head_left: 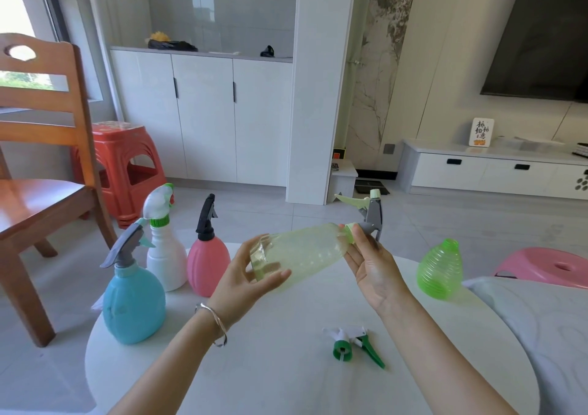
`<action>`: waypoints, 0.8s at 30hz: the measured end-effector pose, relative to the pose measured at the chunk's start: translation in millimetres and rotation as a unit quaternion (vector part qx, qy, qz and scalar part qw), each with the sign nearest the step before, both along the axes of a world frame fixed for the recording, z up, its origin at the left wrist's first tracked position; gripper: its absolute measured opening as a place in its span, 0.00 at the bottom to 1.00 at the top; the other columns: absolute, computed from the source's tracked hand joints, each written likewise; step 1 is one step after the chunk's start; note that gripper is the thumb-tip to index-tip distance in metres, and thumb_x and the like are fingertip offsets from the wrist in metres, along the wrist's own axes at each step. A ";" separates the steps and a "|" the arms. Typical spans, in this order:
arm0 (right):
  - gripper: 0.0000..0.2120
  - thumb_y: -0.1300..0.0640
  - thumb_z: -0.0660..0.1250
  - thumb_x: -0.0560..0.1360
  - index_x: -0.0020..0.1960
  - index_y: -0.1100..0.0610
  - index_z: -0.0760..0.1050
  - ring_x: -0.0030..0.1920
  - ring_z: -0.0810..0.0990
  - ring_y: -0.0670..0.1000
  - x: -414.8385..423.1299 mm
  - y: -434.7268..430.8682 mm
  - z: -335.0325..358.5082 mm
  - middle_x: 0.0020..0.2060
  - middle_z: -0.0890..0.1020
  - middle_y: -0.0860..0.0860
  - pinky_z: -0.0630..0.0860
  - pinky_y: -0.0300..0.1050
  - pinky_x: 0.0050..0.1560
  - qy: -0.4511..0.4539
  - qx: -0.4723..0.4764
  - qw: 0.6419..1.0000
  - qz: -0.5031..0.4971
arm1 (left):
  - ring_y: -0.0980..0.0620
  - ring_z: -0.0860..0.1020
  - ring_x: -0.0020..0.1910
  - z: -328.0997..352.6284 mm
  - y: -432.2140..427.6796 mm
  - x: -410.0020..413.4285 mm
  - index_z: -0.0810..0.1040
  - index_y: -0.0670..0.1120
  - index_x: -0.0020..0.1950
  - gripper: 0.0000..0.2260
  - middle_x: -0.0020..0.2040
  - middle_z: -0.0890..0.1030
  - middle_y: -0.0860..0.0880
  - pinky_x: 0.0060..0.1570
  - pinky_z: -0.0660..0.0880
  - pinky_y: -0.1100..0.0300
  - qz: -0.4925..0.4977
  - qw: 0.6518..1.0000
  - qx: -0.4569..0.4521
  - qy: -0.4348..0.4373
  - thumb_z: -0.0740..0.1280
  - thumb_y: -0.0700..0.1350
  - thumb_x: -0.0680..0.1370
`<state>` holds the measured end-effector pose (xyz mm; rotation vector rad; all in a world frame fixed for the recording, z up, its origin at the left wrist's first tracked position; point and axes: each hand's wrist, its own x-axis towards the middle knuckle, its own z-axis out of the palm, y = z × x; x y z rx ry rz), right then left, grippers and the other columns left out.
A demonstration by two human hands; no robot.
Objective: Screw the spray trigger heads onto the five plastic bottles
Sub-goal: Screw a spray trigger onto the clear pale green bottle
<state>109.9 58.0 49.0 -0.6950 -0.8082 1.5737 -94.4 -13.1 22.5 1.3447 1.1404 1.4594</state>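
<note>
A pale yellow-green clear bottle (305, 254) lies sideways in the air above the white table (270, 367). My left hand (251, 276) grips its base. My right hand (370, 263) holds its neck collar, where a grey and light green trigger head (370, 211) sits. At the left stand a blue bottle (133, 303), a white bottle (165, 257) and a pink bottle (208, 263), each with a trigger head on top. A bright green ribbed bottle (440, 270) stands headless at the right. A white and green trigger head (351, 344) lies loose on the table in front.
A wooden chair (38, 166) stands at the left, with a red plastic stool (124, 166) behind it. A pink stool (547, 266) is at the right beyond the table edge. A grey cushion (541, 328) lies close at the right.
</note>
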 end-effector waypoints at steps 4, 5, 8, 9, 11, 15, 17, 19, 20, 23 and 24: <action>0.11 0.54 0.71 0.67 0.49 0.55 0.79 0.51 0.83 0.45 -1.4 -2.0 6.1 0.48 0.86 0.50 0.73 0.41 0.61 0.009 0.004 1.000 -0.011 | 0.52 0.81 0.55 4.2 -2.0 3.4 0.70 0.58 0.62 0.31 0.64 0.75 0.54 0.45 0.78 0.66 0.017 0.999 0.037 -0.005 0.76 0.48 0.62; 0.09 0.55 0.70 0.69 0.49 0.54 0.78 0.52 0.83 0.45 -1.8 -3.3 7.7 0.49 0.86 0.50 0.73 0.41 0.61 0.004 0.006 1.000 -0.015 | 0.52 0.81 0.55 5.4 -2.6 3.4 0.71 0.58 0.62 0.30 0.64 0.75 0.54 0.44 0.78 0.66 0.016 0.999 0.035 -0.006 0.76 0.48 0.62; 0.09 0.53 0.70 0.69 0.49 0.52 0.78 0.52 0.83 0.45 -3.6 -10.0 14.5 0.49 0.86 0.49 0.76 0.40 0.59 -0.004 0.041 0.999 -0.006 | 0.50 0.82 0.54 7.1 -6.7 1.0 0.71 0.57 0.64 0.30 0.63 0.77 0.50 0.44 0.79 0.64 -0.011 0.998 -0.011 -0.056 0.78 0.52 0.65; 0.11 0.52 0.70 0.68 0.50 0.52 0.77 0.53 0.83 0.44 -5.1 -12.6 18.4 0.50 0.85 0.48 0.76 0.39 0.57 -0.007 0.064 0.998 0.006 | 0.47 0.82 0.54 7.4 -7.8 0.0 0.71 0.56 0.65 0.29 0.63 0.78 0.49 0.46 0.80 0.59 -0.030 0.993 -0.045 -0.105 0.76 0.54 0.66; 0.16 0.49 0.68 0.69 0.55 0.53 0.77 0.57 0.80 0.43 -9.4 -20.0 26.9 0.52 0.85 0.46 0.77 0.36 0.54 -0.038 0.114 0.992 0.038 | 0.41 0.81 0.54 8.4 -10.8 -2.0 0.70 0.53 0.66 0.27 0.63 0.79 0.45 0.46 0.81 0.53 -0.071 0.971 -0.117 -0.194 0.71 0.57 0.69; 0.13 0.48 0.66 0.71 0.53 0.51 0.76 0.62 0.77 0.43 -21.5 -36.1 39.0 0.56 0.83 0.43 0.72 0.39 0.60 -0.123 0.192 0.971 0.070 | 0.37 0.83 0.47 9.1 -17.7 -8.5 0.74 0.48 0.62 0.28 0.51 0.84 0.43 0.35 0.82 0.55 -0.111 0.933 -0.208 -0.272 0.64 0.65 0.68; 0.17 0.48 0.66 0.71 0.55 0.57 0.76 0.61 0.78 0.43 -29.4 -40.8 45.1 0.56 0.83 0.47 0.70 0.42 0.64 -0.146 0.215 0.964 0.063 | 0.39 0.84 0.42 9.5 -20.8 -13.7 0.74 0.47 0.62 0.32 0.47 0.85 0.44 0.32 0.81 0.57 -0.120 0.924 -0.227 -0.285 0.64 0.67 0.65; 0.16 0.49 0.67 0.70 0.52 0.60 0.76 0.58 0.79 0.43 -39.6 -43.9 54.0 0.54 0.84 0.49 0.70 0.41 0.63 -0.167 0.228 0.958 0.049 | 0.40 0.84 0.40 11.0 -23.0 -19.4 0.75 0.47 0.61 0.33 0.46 0.85 0.43 0.32 0.81 0.57 -0.118 0.920 -0.223 -0.301 0.65 0.68 0.64; 0.13 0.50 0.67 0.70 0.50 0.58 0.76 0.56 0.80 0.42 -45.1 -45.0 58.8 0.52 0.84 0.49 0.71 0.40 0.62 -0.172 0.233 0.956 0.047 | 0.40 0.84 0.40 12.4 -23.9 -22.5 0.75 0.47 0.60 0.33 0.46 0.85 0.44 0.32 0.81 0.57 -0.113 0.920 -0.214 -0.308 0.64 0.68 0.64; 0.10 0.50 0.68 0.70 0.47 0.55 0.76 0.53 0.80 0.42 -63.2 -45.9 71.8 0.49 0.84 0.48 0.73 0.34 0.58 -0.177 0.256 0.948 0.061 | 0.40 0.84 0.41 17.4 -27.0 -32.9 0.75 0.47 0.58 0.32 0.47 0.86 0.44 0.31 0.81 0.58 -0.095 0.921 -0.180 -0.333 0.64 0.67 0.64; 0.11 0.51 0.68 0.70 0.48 0.56 0.76 0.52 0.80 0.41 -68.8 -45.8 74.9 0.49 0.84 0.48 0.73 0.32 0.56 -0.174 0.265 0.946 0.066 | 0.40 0.84 0.41 19.4 -28.1 -36.7 0.75 0.46 0.59 0.32 0.49 0.85 0.44 0.31 0.81 0.57 -0.090 0.920 -0.167 -0.342 0.63 0.67 0.64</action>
